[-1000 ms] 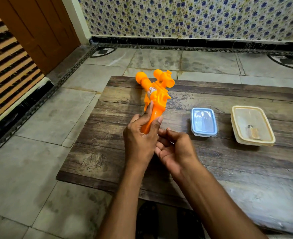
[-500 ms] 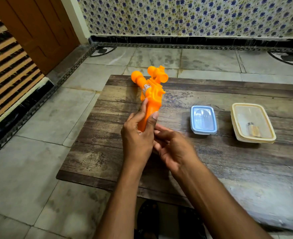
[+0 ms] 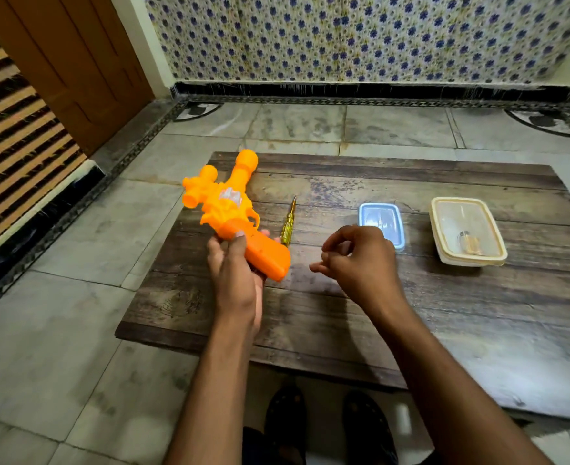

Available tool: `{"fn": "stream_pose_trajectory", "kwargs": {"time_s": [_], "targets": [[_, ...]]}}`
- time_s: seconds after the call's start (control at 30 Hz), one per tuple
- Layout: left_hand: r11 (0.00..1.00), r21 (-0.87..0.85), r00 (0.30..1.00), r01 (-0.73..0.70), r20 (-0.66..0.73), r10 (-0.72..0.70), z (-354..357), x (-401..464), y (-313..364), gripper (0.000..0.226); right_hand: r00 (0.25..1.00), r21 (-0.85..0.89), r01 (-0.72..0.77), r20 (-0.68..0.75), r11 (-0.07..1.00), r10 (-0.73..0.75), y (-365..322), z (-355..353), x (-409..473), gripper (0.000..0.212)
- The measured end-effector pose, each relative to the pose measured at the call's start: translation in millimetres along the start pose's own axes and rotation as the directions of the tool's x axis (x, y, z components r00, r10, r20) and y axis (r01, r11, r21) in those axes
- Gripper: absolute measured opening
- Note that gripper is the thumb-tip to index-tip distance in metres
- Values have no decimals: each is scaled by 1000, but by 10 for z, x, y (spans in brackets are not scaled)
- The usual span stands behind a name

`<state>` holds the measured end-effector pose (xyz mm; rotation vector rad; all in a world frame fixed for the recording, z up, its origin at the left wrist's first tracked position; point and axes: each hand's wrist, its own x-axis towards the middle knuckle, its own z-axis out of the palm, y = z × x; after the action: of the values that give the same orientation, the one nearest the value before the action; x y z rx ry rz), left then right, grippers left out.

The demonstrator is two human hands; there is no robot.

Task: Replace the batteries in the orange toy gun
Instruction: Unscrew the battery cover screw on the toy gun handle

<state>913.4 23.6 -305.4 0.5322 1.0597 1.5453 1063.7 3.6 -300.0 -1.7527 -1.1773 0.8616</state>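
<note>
Gripping the orange toy gun by its handle w/ my left hand, right hand loosely curled & empty, screwdriver untouched on the surface, so batt swap looks barely started imo.

Toy gun: orange moulded plastic, smooth, slight sheen; translucent clear insert mid-body. Table: dark wood planks, rough weathered grain, matt, pale glare patch at near right. Screwdriver: clear yellow plastic handle, metal tip. Small lid: blue-rimmed translucent plastic, glossy. Container: cream translucent plastic, smooth. Floor: grey stone tiles, worn, dull. Wall: glazed patterned tile.
</note>
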Motion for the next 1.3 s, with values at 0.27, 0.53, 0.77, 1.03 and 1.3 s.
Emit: {"fn": "stream_pose_trajectory", "kwargs": {"time_s": [0.27,0.53,0.77,1.03,1.3], "targets": [[943,293,977,155,-184,-104,-183,-116,-54,26,977,-538,7,184,843,110,120,-192,-43,13],[918,314,955,241,-247,-167,-207,-52,-55,40,950,-588,-40,228,808,213,147,-299,-20,15],[910,336,952,244,-260,-159,-211,-39,-45,40,930,-574,-53,269,817,249,86,-368,-12,10],[907,314,945,280,-258,-203,-210,1,-13,30,967,-563,12,216,826,133,75,-391,-50,23],[925,184,934,333,-199,-296,-191,12,55,11,899,-431,403,354,808,-259,-99,-220,-116,22]]}}
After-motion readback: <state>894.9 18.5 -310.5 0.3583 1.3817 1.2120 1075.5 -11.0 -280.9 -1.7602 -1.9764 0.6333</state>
